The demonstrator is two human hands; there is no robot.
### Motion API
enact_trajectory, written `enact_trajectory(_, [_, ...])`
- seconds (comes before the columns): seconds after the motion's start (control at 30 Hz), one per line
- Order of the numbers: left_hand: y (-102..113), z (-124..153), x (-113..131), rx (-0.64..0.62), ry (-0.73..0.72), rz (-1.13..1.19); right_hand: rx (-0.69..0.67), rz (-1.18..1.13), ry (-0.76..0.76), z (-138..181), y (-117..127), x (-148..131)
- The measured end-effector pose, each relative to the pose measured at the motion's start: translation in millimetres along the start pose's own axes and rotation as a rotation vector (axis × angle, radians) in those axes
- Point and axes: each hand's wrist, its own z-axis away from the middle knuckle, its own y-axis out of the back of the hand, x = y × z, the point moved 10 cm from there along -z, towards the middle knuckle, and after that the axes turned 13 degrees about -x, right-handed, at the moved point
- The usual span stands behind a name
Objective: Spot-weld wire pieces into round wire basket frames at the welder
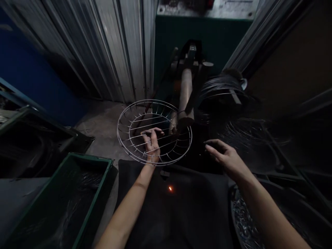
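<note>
A round wire guard (129,117), made of two rings joined by thin spokes, sits in front of a welding machine (186,90). My left hand (151,143) is closed on the spokes near the guard's near side and holds it tilted. The guard's right edge lies against the machine's cylindrical electrode arm. My right hand (223,155) hovers to the right of the guard with its fingers stretched out and holds nothing. A small orange spark (170,188) glows on the dark cloth over my lap.
A green crate (103,162) with dark wire parts stands at lower left. Stacks of wire rings (223,88) lie to the right of the machine. Corrugated metal sheets (121,48) form the wall behind. A bin of small metal pieces (241,221) is at lower right.
</note>
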Motion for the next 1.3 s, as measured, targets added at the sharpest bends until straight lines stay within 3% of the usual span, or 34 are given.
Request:
enact_trajectory(0.63, [-7.4,-10.6,-13.2,-0.035,0.001,0.031,0.049,-0.176,-0.144,13.6,9.3,47.2])
enact_trajectory(0.93, [-2.5,-12.0,-3.3,-0.004,-0.055,0.061,0.042,-0.121,-0.148,14.2,2.7,44.1])
enact_trajectory(1.17, [-7.4,-14.1,8.2,-0.091,-0.08,0.037,0.07,-0.138,-0.147,16.4,12.5,63.9])
enact_trajectory(1.3, [-8.9,-14.8,9.0,-0.137,-0.084,0.054,0.086,0.023,-0.129,38.2,9.1,79.7])
